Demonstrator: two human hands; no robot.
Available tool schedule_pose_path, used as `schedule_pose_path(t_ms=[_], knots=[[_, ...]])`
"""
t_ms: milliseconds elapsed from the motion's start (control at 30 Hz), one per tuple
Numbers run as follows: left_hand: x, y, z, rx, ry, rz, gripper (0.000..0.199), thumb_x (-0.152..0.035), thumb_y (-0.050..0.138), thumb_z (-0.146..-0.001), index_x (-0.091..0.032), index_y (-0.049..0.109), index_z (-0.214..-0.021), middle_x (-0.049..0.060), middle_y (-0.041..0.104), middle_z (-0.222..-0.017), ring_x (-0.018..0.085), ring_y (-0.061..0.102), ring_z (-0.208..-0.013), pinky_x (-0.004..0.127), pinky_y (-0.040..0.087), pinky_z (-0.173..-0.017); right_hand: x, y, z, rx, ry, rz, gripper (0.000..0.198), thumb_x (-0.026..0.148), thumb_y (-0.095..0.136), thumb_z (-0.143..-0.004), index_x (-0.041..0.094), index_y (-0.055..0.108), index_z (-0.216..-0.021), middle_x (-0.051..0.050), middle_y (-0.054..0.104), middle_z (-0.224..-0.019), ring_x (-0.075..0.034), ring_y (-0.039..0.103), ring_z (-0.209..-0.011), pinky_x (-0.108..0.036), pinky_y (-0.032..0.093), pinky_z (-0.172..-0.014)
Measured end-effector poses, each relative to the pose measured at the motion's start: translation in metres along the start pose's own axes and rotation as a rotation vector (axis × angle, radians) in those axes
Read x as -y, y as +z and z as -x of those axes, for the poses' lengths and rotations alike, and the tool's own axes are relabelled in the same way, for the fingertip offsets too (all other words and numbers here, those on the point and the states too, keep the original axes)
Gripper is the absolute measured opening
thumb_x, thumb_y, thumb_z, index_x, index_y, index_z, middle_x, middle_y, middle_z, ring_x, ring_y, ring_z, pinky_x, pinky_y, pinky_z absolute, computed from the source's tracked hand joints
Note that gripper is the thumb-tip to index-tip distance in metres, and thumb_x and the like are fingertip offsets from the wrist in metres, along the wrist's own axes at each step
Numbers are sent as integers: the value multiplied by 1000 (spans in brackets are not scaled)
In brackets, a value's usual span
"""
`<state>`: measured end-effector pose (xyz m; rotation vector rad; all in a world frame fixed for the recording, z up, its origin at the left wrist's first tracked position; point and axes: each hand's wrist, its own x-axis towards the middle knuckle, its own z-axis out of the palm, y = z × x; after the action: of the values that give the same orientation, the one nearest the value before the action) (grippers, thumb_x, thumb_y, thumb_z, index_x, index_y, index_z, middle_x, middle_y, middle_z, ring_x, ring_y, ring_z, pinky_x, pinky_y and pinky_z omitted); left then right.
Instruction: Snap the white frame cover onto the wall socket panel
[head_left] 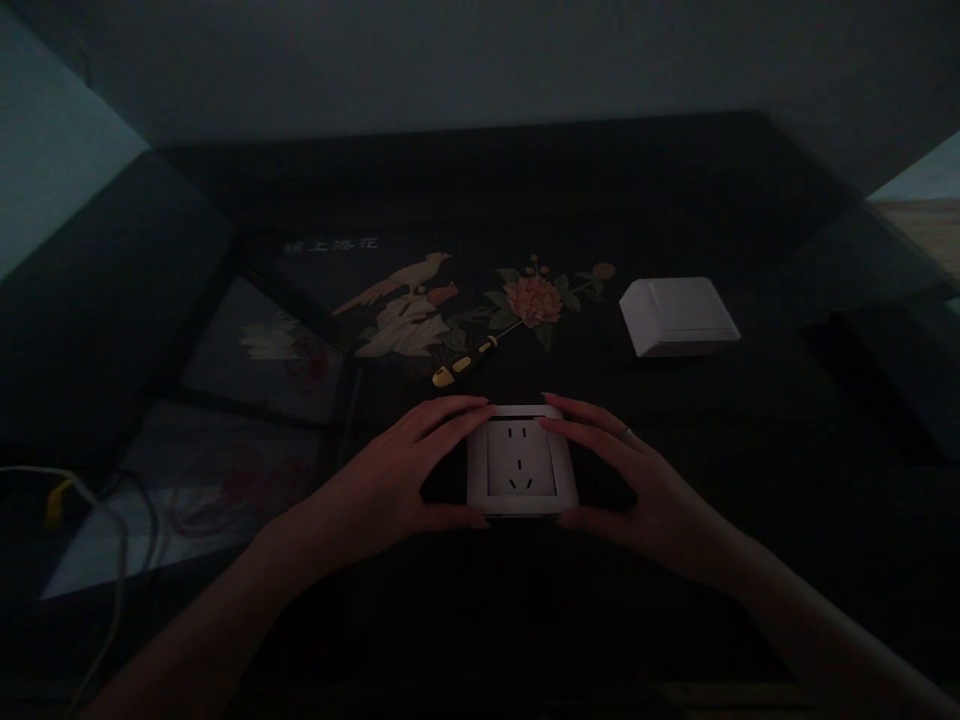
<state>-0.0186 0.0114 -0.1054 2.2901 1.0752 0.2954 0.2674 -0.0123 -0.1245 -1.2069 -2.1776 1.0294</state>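
A white wall socket point(520, 458) with two-pin and three-pin slots faces up between my hands, near the middle of the view. My left hand point(390, 470) grips its left side, fingers on the top edge and thumb at the bottom edge. On the opposite side, my right hand point(637, 470) holds it the same way, with a ring on one finger. A thin dark gap shows along the upper edge of the socket's inner panel. Just beyond the left fingertips lies a screwdriver point(466, 362) with a yellow and black handle, its shaft pointing up and right.
A white box-shaped piece point(679, 316) stands on the dark table point(600, 620) to the right. Bird and flower pictures decorate the tabletop. Cables point(120, 560) with a yellow piece point(57, 500) run at the left edge. A dark flat object point(892, 375) lies far right.
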Motion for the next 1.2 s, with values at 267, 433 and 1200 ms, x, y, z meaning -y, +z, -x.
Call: schedule_pose_path(t_ms=[267,433,1200], knots=[[-5,3,-2,9,-23,5,92,-45,82,-75,-30,34,-151,14,43,-150,34,46,-137,54,44,-112,-2,2,0,-24,-43,26,68,35,73,-86,35,41,-146,-9,35,-159,-29,37,-146,-53,42,-113],[-4,6,-1,4,2,-11,93,-43,82,-75,-29,31,-152,15,41,-150,34,45,-138,53,43,-113,-2,1,0,-2,-10,11,71,34,74,-84,35,39,-146,-9,35,-159,-30,37,-146,-52,42,-113],[-9,4,2,52,-24,-65,94,-44,78,-79,-25,25,-153,14,37,-152,32,42,-138,50,43,-114,-2,1,1,13,4,23,77,29,73,-85,34,33,-150,-8,33,-161,-27,37,-146,-49,42,-114]])
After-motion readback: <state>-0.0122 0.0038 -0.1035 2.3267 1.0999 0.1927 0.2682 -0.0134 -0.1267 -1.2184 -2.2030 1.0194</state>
